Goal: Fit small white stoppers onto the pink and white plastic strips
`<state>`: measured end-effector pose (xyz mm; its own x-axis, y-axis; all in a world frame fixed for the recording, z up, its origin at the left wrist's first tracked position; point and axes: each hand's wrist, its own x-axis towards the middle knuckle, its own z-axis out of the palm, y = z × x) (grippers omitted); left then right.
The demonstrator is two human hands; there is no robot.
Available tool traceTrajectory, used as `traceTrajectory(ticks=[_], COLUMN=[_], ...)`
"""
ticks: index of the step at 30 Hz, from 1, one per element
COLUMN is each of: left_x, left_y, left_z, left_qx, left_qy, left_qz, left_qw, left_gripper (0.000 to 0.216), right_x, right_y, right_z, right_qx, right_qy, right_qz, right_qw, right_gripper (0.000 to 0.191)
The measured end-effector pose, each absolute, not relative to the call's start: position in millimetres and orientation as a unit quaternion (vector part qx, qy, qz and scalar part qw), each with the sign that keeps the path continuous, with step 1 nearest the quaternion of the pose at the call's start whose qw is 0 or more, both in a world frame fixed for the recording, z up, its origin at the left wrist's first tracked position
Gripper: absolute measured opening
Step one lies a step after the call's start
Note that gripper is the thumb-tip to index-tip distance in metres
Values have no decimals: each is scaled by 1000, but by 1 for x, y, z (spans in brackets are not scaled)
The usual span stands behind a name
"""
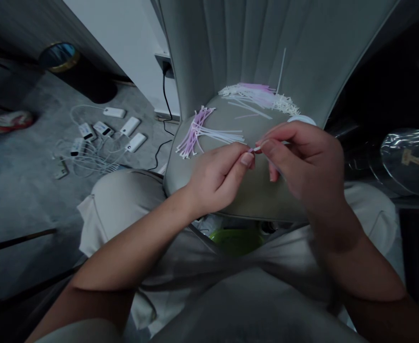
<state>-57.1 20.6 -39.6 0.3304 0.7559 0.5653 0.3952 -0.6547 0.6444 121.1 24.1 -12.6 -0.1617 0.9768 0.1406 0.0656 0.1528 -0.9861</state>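
Over the front of a grey chair seat (266, 202), my left hand (218, 174) and my right hand (304, 159) meet fingertip to fingertip. Both pinch one small pale cable tie (256, 148) between thumb and fingers. A bundle of pink and white cable ties (198, 132) lies on the seat just beyond my left hand. A larger heap of white and pink ties (259, 97) rests at the back of the seat, with one tie sticking up. A white round object (302, 119) peeks out behind my right hand.
Several white power banks with tangled cables (102, 138) lie on the grey floor at left. A dark round bin (74, 71) stands farther back. A black cord (165, 102) hangs from a wall socket. A shiny metal object (407, 159) sits at right. My knees flank the chair.
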Motion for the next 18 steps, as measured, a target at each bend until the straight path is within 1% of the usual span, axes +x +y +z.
traceTrajectory(ticks=[6, 11, 18], left_x=[-58, -58, -58], left_y=[20, 21, 21], left_z=[-38, -37, -39], left_qx=[810, 813, 812], left_qy=[348, 358, 344], left_qz=[442, 430, 441], left_qw=[168, 160, 168], left_gripper=[22, 27, 22], right_x=[124, 123, 123], right_y=[25, 24, 25], right_z=[-13, -11, -14], right_qx=[-429, -430, -421], right_qy=[-602, -614, -617], right_qz=[489, 476, 475], right_qw=[462, 460, 465], right_gripper=[5, 3, 4])
